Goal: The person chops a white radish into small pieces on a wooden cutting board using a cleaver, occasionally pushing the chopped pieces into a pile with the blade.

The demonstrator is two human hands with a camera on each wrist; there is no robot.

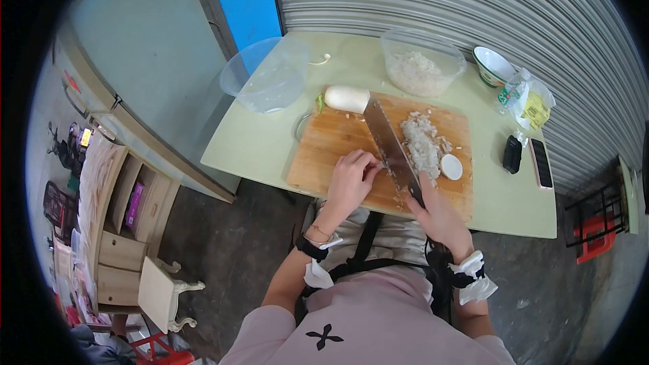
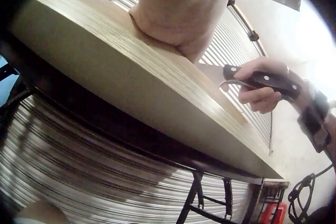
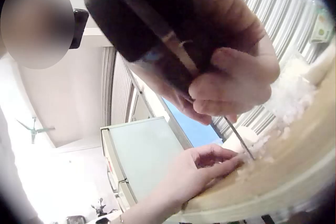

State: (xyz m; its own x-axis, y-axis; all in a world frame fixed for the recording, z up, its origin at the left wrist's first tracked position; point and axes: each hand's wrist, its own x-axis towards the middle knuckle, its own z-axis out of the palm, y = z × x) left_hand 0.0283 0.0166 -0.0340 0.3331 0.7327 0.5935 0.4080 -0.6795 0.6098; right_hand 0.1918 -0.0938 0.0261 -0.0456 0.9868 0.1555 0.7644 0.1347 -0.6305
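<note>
My right hand [image 1: 441, 215] grips the black riveted handle [image 2: 266, 78] of a broad kitchen knife [image 1: 391, 140], its blade slanting over the wooden cutting board [image 1: 324, 149]. Beside the blade, my left hand [image 1: 353, 176] bends its fingers and thumb onto a small white radish piece, mostly hidden by the fingertips. In the right wrist view, the blade edge [image 3: 241, 141] stands right by the left fingertips [image 3: 231, 154]. A peeled white radish length [image 1: 347, 99] lies at the board's back. Chopped radish [image 1: 424, 143] is heaped right of the knife, next to a round cut end [image 1: 451, 167].
Behind the board stand an empty clear bowl [image 1: 270, 94] and a clear tub [image 1: 443, 81] of shredded radish. To the right are a patterned bowl [image 1: 493, 66], a plastic bottle [image 1: 512, 91], a yellow-white bag [image 1: 537, 109], a black object [image 1: 512, 154] and a phone [image 1: 541, 162].
</note>
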